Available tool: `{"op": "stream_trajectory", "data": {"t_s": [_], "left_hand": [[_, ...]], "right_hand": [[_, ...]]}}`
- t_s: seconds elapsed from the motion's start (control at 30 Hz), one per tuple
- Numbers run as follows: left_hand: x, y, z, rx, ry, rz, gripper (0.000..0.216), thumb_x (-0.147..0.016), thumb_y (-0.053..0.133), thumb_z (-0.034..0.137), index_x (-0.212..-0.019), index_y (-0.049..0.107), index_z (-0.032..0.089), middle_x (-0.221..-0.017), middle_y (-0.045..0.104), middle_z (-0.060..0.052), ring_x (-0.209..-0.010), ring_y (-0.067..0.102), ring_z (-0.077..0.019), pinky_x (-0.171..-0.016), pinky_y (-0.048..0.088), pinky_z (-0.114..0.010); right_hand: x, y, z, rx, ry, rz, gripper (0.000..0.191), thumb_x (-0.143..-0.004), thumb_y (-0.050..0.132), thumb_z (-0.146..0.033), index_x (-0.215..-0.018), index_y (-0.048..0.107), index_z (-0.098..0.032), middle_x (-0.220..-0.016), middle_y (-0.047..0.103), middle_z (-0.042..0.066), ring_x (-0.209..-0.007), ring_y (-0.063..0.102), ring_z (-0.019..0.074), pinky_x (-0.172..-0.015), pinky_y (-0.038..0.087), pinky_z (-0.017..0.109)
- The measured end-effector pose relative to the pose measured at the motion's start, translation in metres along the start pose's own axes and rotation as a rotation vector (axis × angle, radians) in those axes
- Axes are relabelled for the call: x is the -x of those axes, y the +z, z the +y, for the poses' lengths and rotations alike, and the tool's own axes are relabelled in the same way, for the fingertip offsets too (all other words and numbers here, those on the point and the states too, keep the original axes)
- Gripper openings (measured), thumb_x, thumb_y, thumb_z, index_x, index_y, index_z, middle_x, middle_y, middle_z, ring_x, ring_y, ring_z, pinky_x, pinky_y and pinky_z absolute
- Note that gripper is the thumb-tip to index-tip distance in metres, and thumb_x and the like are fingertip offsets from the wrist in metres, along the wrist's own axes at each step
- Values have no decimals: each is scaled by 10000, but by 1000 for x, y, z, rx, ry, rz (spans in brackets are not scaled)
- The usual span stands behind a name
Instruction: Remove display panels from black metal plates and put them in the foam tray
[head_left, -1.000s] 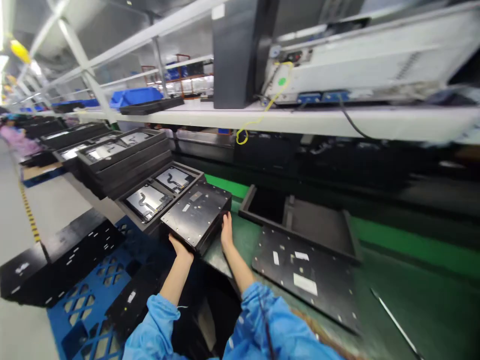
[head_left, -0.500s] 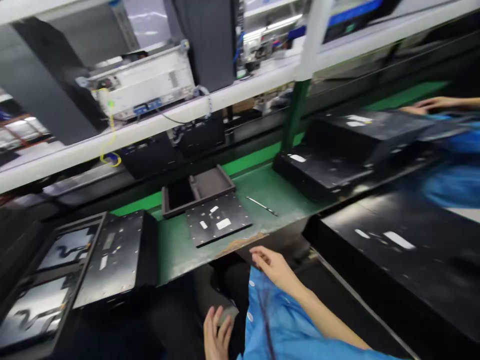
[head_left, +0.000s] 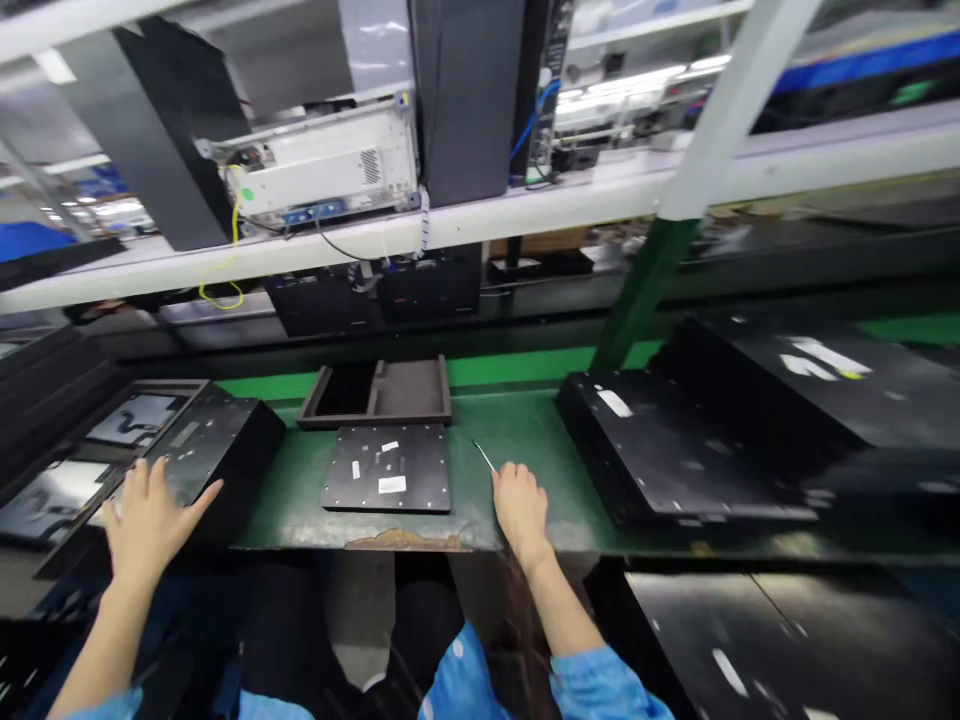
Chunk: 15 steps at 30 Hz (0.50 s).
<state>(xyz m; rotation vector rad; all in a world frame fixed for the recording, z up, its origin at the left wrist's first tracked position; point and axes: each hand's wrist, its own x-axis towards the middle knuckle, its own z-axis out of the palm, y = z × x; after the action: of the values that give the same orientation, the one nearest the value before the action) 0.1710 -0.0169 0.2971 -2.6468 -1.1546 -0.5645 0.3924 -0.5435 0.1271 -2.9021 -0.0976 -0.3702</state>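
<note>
My right hand [head_left: 521, 508] is on the green bench, its fingers closed over the near end of a thin metal rod-like tool [head_left: 484, 456]. The slim bright end points up and left; the rest is covered by my fingers. To its left lies a flat black panel [head_left: 427, 468] with small screws and white labels. My left hand [head_left: 146, 515], fingers spread and empty, is over the black metal box [head_left: 238, 425] at the left; whether it touches the box I cannot tell.
Behind the panel stands a dark two-compartment tray [head_left: 448, 390]. Black metal cases [head_left: 675, 440] are stacked on the right of the bench. A white shelf [head_left: 480, 230] crosses above, holding a white electronic unit [head_left: 322, 165]. A yellow cable [head_left: 235, 235] hangs down. A green post [head_left: 645, 290] rises at right.
My view has turned right-side down to level. My right hand has gone forward onto the bench and closed over the tool. My left hand has moved left to the black box.
</note>
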Motion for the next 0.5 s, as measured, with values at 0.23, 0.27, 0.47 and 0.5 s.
{"op": "stream_trajectory", "data": {"t_s": [0.23, 0.27, 0.47, 0.5], "left_hand": [[-16, 17, 18, -120, 73, -116, 1005, -942, 450, 747, -1632, 386, 19, -1661, 441, -344, -1552, 433, -480, -1147, 483, -622], [-12, 16, 20, -133, 93, -104, 953, -971, 422, 726, -1618, 411, 26, -1625, 484, -337, -1504, 488, -477, -1112, 510, -601], [35, -6, 17, -184, 192, -57, 647, -1099, 319, 491, -1574, 525, 103, -1514, 653, -248, -1258, 708, -423, -879, 613, -503], [45, -13, 12, -176, 227, -27, 614, -1110, 325, 461, -1567, 548, 117, -1500, 680, -223, -1242, 727, -411, -882, 618, -494]], "right_hand": [[-3, 20, 33, -194, -116, 6, 360, -1171, 374, -391, -1029, 631, -182, -1018, 705, 119, -937, 701, 266, -741, 426, 335], [-2, 21, 36, -271, -97, 11, 372, -1169, 367, -422, -1026, 626, -195, -1020, 722, 113, -948, 708, 268, -750, 430, 336], [6, 13, 53, -842, 164, -24, 484, -1102, 351, -678, -1133, 564, -244, -953, 817, 64, -828, 772, 251, -760, 479, 333], [7, 12, 56, -918, 186, -18, 499, -1087, 364, -706, -1143, 545, -244, -948, 823, 63, -832, 783, 249, -786, 497, 337]]}}
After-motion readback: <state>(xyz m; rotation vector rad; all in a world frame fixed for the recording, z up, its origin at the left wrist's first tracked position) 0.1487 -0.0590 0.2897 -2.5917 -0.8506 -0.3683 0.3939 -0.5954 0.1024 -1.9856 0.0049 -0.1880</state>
